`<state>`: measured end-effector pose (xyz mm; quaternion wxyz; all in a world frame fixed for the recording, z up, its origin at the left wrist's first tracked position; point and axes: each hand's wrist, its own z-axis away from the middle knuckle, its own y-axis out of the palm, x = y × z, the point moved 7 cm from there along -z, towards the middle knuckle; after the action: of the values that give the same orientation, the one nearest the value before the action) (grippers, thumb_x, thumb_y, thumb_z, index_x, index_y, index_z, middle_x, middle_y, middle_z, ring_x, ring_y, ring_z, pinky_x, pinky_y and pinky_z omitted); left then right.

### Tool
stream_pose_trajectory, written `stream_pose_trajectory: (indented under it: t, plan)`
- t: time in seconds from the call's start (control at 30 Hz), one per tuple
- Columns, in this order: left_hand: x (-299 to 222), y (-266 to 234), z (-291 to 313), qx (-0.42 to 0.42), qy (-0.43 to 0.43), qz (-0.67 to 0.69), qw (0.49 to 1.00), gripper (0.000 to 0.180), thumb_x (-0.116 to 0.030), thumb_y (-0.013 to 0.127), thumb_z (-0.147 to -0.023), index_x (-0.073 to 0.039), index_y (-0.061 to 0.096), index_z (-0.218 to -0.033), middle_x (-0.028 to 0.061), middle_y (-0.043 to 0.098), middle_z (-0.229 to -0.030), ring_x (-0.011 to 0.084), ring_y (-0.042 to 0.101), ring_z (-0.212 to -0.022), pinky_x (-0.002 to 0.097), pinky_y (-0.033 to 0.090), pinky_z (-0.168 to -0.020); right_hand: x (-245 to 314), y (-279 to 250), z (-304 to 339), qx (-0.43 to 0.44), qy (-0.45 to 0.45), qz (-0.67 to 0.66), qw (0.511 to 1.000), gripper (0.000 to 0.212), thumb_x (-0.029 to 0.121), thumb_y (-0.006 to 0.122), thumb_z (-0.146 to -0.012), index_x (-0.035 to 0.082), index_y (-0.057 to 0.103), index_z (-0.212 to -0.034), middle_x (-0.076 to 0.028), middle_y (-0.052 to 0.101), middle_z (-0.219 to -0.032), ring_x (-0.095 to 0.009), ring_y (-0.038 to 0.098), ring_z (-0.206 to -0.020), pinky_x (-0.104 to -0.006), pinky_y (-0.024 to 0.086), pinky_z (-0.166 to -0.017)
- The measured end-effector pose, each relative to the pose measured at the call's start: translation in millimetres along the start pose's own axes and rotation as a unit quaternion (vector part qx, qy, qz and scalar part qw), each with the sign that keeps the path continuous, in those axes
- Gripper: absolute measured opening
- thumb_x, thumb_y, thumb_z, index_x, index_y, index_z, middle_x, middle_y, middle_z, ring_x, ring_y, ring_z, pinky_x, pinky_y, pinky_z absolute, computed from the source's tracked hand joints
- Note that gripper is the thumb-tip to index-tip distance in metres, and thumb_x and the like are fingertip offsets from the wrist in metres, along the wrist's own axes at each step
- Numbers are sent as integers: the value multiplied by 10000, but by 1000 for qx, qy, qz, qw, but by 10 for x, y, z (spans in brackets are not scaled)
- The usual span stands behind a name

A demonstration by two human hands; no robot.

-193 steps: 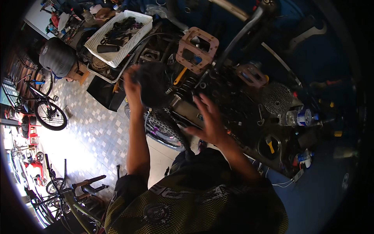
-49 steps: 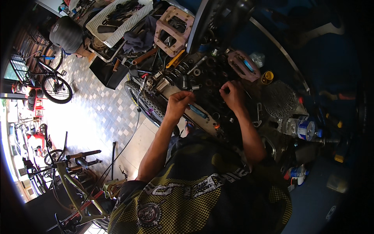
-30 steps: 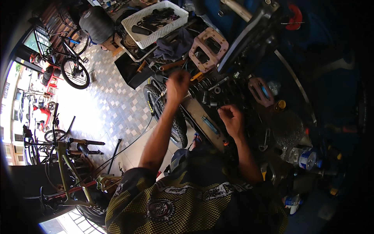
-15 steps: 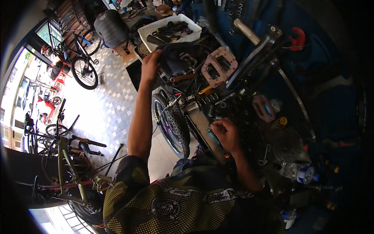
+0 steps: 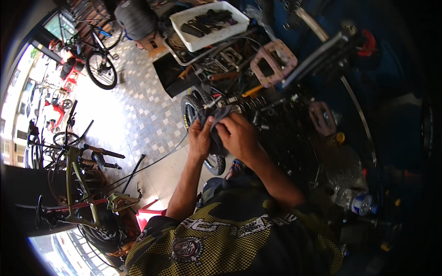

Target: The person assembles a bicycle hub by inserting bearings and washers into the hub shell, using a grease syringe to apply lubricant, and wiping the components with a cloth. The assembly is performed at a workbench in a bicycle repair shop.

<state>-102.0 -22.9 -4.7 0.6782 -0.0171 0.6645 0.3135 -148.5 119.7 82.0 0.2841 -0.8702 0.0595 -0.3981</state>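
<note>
In front of my chest, a dark grey cloth (image 5: 218, 143) is bunched between both hands. My left hand (image 5: 199, 139) is closed on its left side, thumb on top. My right hand (image 5: 240, 137) pinches the cloth from the right, fingers curled. Whether anything is wrapped inside the folds, I cannot tell. Just beyond and below the cloth stands a knobby bicycle tire (image 5: 214, 164), partly hidden by my hands and forearms. A coil-spring shock (image 5: 250, 104) lies among tools past my right hand.
A white plastic basket (image 5: 199, 44) of small parts stands on the cluttered bench. Two pinkish flat pedals, one large (image 5: 275, 63) and one smaller (image 5: 322, 118), lie to the right, with a plastic bottle (image 5: 361, 203) nearer. An olive bike frame (image 5: 73, 184) stands left; a person (image 5: 133, 20) sits at the back.
My left hand has brought the cloth from over the bench near the basket back toward my body. My right hand has left the bench edge and taken hold of the cloth too.
</note>
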Motion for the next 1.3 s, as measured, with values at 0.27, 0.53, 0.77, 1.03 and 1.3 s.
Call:
stream_pose_trajectory:
  t: [0.27,0.53,0.77,1.03,1.3]
  plan:
    - [21,-74,95,-18,14,-53,998,205,-156,625,-1084,14,703,-1170,60,767,-1016,108,712,-833,262,581,-728,-192,-201,463,51,156,-173,971,292,79,729,-943,62,698,-1233,-102,683,-967,-229,696,-819,-345,562,-720]
    - [420,73,340,-1,-110,29,993,430,-382,628,-1080,25,698,-1201,93,774,-1028,160,750,-816,295,613,-717,-1377,-393,1137,-11,294,-203,934,187,58,717,-976,46,735,-1162,-36,726,-935,-116,684,-863,-284,547,-780]
    - [743,200,392,83,-181,124,972,370,-322,581,-1109,10,694,-1224,100,773,-1045,163,752,-857,322,620,-732,-1771,-492,1226,113,303,48,945,199,139,706,-957,84,759,-1140,-138,772,-972,-329,752,-908,-415,578,-799]
    - [599,174,360,90,-155,110,978,300,-229,542,-1123,11,672,-1249,112,769,-1077,185,757,-888,340,634,-782,-1677,-821,1078,-39,224,24,974,173,84,686,-994,54,757,-1148,-116,714,-1080,-259,718,-929,-362,556,-781]
    - [668,459,528,95,-240,120,959,330,-324,548,-1123,-50,730,-1149,50,777,-987,133,744,-837,279,615,-727,-448,-852,726,-17,160,-104,982,169,44,740,-951,38,755,-1119,-98,707,-991,-214,724,-866,-321,573,-717]
